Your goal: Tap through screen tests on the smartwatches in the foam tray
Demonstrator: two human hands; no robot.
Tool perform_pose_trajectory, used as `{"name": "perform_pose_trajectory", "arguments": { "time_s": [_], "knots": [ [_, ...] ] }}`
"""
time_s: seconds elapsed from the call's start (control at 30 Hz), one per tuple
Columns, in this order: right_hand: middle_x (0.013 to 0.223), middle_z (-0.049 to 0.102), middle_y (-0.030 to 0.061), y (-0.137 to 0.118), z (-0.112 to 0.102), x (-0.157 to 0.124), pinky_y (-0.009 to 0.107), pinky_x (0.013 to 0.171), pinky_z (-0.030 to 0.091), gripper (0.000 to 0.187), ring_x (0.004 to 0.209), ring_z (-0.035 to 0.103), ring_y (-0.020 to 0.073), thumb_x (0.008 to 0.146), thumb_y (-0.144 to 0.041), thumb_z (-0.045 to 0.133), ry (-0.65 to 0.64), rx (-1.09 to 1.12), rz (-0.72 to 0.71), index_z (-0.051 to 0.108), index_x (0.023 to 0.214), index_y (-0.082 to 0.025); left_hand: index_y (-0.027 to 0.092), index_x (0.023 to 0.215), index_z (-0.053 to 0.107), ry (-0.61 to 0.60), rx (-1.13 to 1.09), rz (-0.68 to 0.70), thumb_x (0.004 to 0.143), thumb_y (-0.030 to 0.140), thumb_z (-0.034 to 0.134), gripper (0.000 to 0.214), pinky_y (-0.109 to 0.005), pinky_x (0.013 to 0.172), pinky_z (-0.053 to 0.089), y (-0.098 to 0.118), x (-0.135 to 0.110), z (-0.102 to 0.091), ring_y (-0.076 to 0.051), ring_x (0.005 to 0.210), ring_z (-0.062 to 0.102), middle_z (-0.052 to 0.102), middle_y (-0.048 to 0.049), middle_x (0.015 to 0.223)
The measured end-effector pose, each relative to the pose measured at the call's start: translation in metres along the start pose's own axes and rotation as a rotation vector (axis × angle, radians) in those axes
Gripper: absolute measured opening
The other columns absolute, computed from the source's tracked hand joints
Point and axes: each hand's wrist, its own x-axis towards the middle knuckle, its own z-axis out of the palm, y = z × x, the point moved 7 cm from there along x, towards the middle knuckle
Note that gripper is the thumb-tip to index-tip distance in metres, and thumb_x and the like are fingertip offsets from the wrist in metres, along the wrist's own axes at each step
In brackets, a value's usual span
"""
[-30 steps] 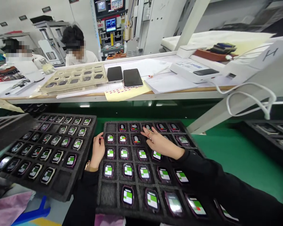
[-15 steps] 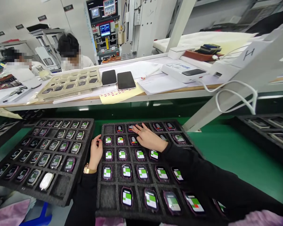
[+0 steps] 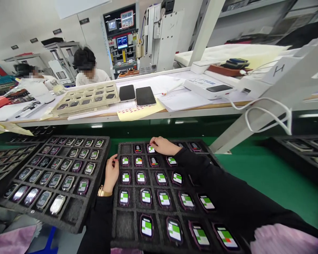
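A dark foam tray [image 3: 125,225] lies in front of me, its compartments holding several purple-rimmed smartwatches with lit screens. The fingertips of my right hand [image 3: 164,146], bent and pointing down, touch a smartwatch [image 3: 151,149] in the back row; its screen shows green and white blocks. Just in front of it, another smartwatch [image 3: 153,161] shows a dark screen with an orange-red strip. My left hand [image 3: 111,174] rests against the tray's left edge with loosely curved fingers and no watch in it. My right sleeve hides several compartments on the right.
A second foam tray [image 3: 74,210] of watches sits on the left, another tray [image 3: 302,150] on the right. A slanted white post [image 3: 235,123] rises behind. The shelf above bears two phones [image 3: 145,96], a cream tray [image 3: 87,98] and a white box [image 3: 206,88]. Two people sit beyond.
My right hand's fingers have drawn together and bent over the back-row watch, and its screen now shows green and white. My left hand stays at the tray edge. The view has shifted slightly.
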Motion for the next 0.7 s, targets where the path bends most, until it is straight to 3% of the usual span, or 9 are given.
{"name": "perform_pose_trajectory", "arguments": {
  "time_s": [0.17,0.27,0.37,0.47,0.57,0.7],
  "knots": [
    [0.104,0.067,0.0071,-0.003,-0.005,-0.010,0.041,0.084,0.057,0.019,0.092,0.066,0.0217,0.101,-0.033,0.061,-0.026,0.365,0.016,0.065,0.102,-0.015,0.017,0.116,0.066,0.016,-0.012,0.002,0.089,0.027,0.052,0.032,-0.031,0.073,0.053,-0.002,0.001,-0.001,-0.016,0.074,0.059,0.061,-0.0064,0.091],
    [0.094,0.068,0.0097,0.000,-0.008,-0.022,0.034,0.067,0.059,0.027,0.081,0.069,0.0221,0.106,-0.038,0.046,-0.014,0.626,0.114,0.059,0.101,-0.015,0.017,0.116,0.066,0.023,-0.013,-0.002,0.089,0.030,0.054,0.033,-0.032,0.074,0.053,-0.003,0.001,-0.001,-0.016,0.074,0.059,0.061,-0.0066,0.092],
    [0.094,0.068,0.0128,-0.003,-0.015,-0.043,0.025,0.047,0.052,0.030,0.072,0.069,0.0215,0.104,-0.047,0.040,-0.029,0.879,0.175,0.051,0.099,-0.019,0.018,0.116,0.066,0.017,-0.014,-0.009,0.089,0.036,0.056,0.034,-0.032,0.075,0.053,-0.004,0.001,-0.002,-0.016,0.074,0.059,0.061,-0.0061,0.092],
    [0.095,0.071,0.0126,-0.010,-0.025,-0.076,0.021,0.038,0.041,0.034,0.063,0.062,0.0184,0.094,-0.054,0.054,-0.061,1.059,0.194,0.050,0.101,-0.021,0.017,0.115,0.066,0.002,-0.014,-0.025,0.089,0.043,0.056,0.038,-0.033,0.076,0.053,-0.005,0.000,-0.001,-0.017,0.076,0.061,0.063,-0.0068,0.092],
    [0.101,0.072,0.0121,-0.017,-0.028,-0.113,0.020,0.038,0.038,0.047,0.060,0.056,0.0154,0.079,-0.049,0.074,-0.088,1.159,0.195,0.051,0.108,-0.021,0.016,0.116,0.066,-0.012,-0.019,-0.040,0.088,0.048,0.056,0.043,-0.036,0.081,0.053,-0.004,0.000,-0.001,-0.020,0.084,0.064,0.067,-0.0093,0.097],
    [0.096,0.072,0.0115,-0.018,-0.019,-0.153,0.018,0.037,0.033,0.047,0.053,0.050,0.0117,0.080,-0.053,0.074,-0.072,1.301,0.276,0.054,0.107,-0.020,0.015,0.117,0.065,-0.038,-0.033,-0.059,0.086,0.051,0.057,0.047,-0.040,0.088,0.052,-0.001,0.000,-0.001,-0.023,0.093,0.066,0.069,-0.0116,0.104]
  ]
}}
